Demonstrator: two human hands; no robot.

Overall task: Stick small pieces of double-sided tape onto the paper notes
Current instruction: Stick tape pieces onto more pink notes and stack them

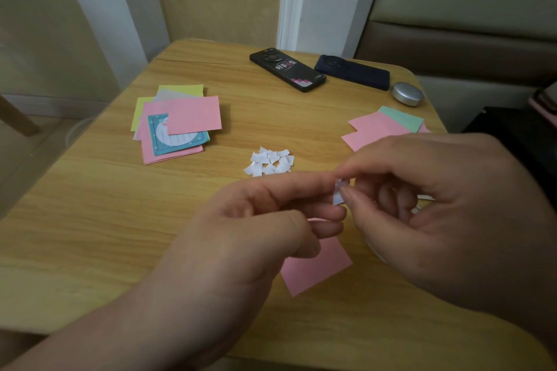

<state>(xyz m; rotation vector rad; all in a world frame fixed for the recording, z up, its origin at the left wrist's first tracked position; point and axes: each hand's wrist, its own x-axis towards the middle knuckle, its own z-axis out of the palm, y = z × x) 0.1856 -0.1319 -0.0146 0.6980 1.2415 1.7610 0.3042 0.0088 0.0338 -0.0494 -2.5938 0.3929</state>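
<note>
- I see a small white tape piece [338,194] pinched between the thumb and forefinger of the right hand [437,205], held up above the table and not touching it.
- The left hand [265,220] meets it from the other side: its forefinger and thumb close on the same scrap, and the other fingers curl in beneath. Both grips are narrow, fingertip to fingertip, with the scrap between them.
- Directly below the hands a pink note [313,268] lies flat, turned at an angle, towards the near edge of the table [90,220]. The left hand's fingers cover part of it.
- A curved white edge shows under the right hand; I cannot tell what it is.
- Just beyond the hands, about mid-table, sits a loose pile of white tape pieces [269,161], overlapping one another.
- Towards the left edge lies a spread stack of notes [180,123]: yellow, grey and pink sheets, a teal printed one, and a pink one on top.
- Near the right edge lie more pink notes [382,128] with a green note [402,119] overlapping them, partly behind the right hand.
- Along the far edge a black phone [287,72] and a dark blue phone [352,71] lie face down, just beside each other.
- A round silver case [407,94] sits near the far right corner.
</note>
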